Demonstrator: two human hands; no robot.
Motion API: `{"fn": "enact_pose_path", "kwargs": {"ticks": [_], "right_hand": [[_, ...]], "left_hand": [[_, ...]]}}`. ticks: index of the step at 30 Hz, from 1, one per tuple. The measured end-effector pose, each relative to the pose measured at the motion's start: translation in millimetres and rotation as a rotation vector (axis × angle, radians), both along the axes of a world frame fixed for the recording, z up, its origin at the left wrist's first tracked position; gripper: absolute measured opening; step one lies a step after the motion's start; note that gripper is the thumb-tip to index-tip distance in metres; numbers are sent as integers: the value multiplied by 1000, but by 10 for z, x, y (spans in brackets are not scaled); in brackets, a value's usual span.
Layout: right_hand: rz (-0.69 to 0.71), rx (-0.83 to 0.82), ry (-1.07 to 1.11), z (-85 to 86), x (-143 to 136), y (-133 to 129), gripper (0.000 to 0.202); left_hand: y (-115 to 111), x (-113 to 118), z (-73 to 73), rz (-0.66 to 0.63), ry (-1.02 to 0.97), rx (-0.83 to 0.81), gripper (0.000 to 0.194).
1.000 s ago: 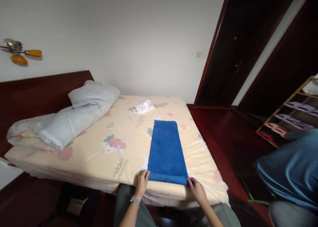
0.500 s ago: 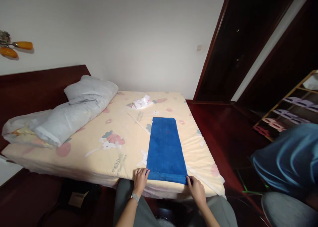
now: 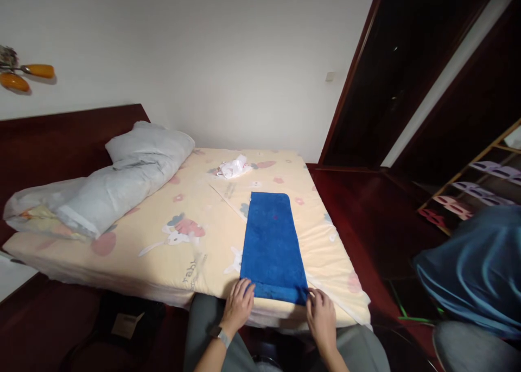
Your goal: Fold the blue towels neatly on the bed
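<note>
A blue towel [image 3: 271,236] lies flat in a long strip on the bed, its near edge turned over in a narrow fold. At the near left corner, my left hand [image 3: 239,302] has its fingers curled over that fold; the fingertips press the cloth and the thumb is mostly hidden. My right hand [image 3: 321,313] pinches the near right corner between thumb and fingers.
The bed [image 3: 163,252] has a printed cream sheet. A grey-white bundle [image 3: 134,171] lies by the headboard [image 3: 73,138]. Beyond the towel sits a crumpled white plastic bag [image 3: 234,166]. At the right are a person in blue [image 3: 476,263] and a shoe rack [image 3: 468,174].
My left hand has moved right, from the towel's left edge onto its folded near corner. My right hand stays at the right corner, turned slightly. The towel lies nearly as before.
</note>
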State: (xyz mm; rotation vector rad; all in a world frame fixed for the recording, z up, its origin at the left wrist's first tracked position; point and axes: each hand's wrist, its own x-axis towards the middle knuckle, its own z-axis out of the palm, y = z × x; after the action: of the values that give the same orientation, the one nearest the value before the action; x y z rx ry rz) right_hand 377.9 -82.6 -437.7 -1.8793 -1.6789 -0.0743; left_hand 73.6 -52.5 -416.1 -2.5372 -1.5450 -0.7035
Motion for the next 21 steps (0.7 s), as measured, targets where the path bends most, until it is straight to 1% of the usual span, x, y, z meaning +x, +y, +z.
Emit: {"fn": "enact_pose_path", "kwargs": {"ticks": [2, 3, 5, 8, 10, 12, 15, 17, 21], "right_hand": [[191, -8, -18, -59, -83, -60, 37], [269, -18, -36, -104, -115, -84, 39], [355, -29, -79, -214, -136, -119, 48], [397, -73, -116, -355, -57, -130, 57], [419, -139, -108, -387, 35, -115, 60], [431, -191, -75, -367, 127, -86, 60], [429, -219, -5, -290, 233, -31, 55], [429, -222, 54, -245, 281, 8, 52], [415, -229, 220, -188, 329, 70, 48]], "left_hand": [[-37, 66, 8, -142, 51, -52, 47], [-45, 89, 7, -188, 72, -80, 51], [-41, 101, 0, -231, 91, -133, 55], [-16, 49, -5, -246, 76, -185, 55], [-1, -10, 7, -247, 58, -207, 55], [13, -74, 25, -233, 39, -228, 54], [43, -166, 30, -202, -9, -249, 53], [73, -222, 7, -192, -56, -260, 54], [142, -301, -69, -162, -179, -276, 61]]}}
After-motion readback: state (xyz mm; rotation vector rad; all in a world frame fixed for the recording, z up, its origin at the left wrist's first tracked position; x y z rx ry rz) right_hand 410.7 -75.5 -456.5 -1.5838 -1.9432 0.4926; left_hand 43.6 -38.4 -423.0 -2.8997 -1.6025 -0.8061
